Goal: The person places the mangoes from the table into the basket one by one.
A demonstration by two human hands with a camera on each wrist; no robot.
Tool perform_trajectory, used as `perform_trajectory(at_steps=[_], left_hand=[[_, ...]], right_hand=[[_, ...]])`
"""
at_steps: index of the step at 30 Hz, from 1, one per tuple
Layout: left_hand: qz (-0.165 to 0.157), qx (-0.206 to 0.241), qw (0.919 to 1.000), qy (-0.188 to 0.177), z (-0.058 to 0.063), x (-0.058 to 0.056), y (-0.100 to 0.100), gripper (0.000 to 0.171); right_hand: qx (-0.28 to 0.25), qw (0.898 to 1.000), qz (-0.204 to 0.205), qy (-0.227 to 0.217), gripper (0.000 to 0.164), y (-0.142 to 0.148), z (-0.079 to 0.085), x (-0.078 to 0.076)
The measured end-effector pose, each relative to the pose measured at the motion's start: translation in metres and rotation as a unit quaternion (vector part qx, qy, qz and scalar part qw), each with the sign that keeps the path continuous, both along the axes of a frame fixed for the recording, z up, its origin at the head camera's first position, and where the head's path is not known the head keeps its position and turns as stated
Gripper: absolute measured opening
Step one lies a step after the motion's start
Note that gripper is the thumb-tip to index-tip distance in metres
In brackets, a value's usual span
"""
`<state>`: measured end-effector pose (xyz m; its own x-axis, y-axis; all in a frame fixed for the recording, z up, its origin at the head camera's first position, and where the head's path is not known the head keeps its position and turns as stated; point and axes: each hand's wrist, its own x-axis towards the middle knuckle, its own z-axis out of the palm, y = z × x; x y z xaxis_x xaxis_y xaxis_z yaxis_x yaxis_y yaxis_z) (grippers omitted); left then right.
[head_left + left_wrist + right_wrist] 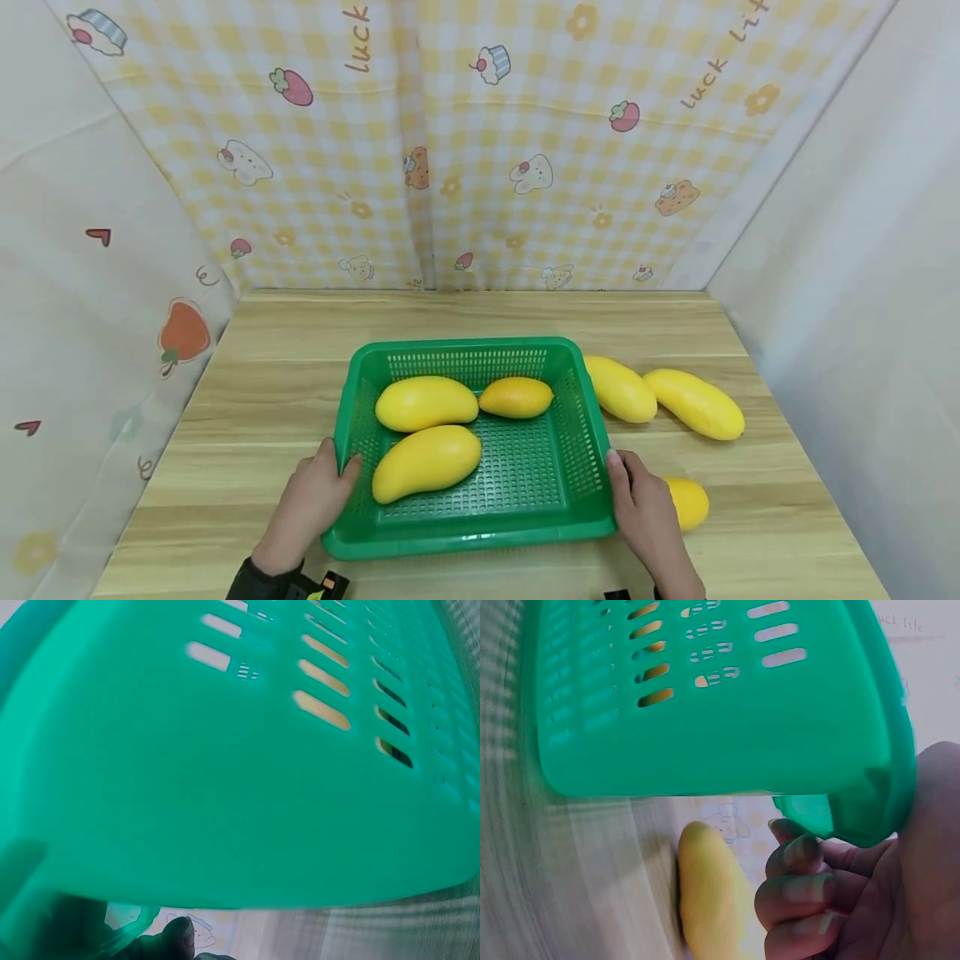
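Note:
A green plastic basket (480,542) with slotted walls is on the wooden table, held from both sides. My left hand (313,498) grips its left rim, the thumb over the edge; in the left wrist view the basket wall (187,787) hides most of that hand. On the opposite side my right hand (647,510) holds the right rim, and its fingers (799,891) curl beneath the lip in the right wrist view. Inside lie two large yellow mangoes, one at the back left (426,403) and one in front (426,463), plus a smaller orange-yellow mango (516,397).
Two yellow mangoes, one by the basket's wall (621,390) and one farther right (696,404), lie on the table (285,333). Another mango (687,502) sits just right of my right hand, partly hidden by it. A checked cloth (480,233) hangs behind.

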<state>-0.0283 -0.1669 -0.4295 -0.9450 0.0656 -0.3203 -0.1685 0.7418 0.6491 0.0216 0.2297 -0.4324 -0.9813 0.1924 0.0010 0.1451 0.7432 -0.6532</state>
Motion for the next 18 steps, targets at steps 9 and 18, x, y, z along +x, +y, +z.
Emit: perform_trajectory(at_steps=[9, 18], left_hand=[[0.002, 0.024, 0.9997, 0.003, -0.001, -0.002, 0.000, 0.047], [0.010, 0.040, 0.9991, -0.010, -0.001, 0.000, -0.001, 0.052]], right_hand=[[0.056, 0.997, -0.029, -0.041, 0.050, 0.036, 0.014, 0.009], [0.132, 0.989, 0.023, 0.057, 0.027, 0.069, 0.006, 0.024]])
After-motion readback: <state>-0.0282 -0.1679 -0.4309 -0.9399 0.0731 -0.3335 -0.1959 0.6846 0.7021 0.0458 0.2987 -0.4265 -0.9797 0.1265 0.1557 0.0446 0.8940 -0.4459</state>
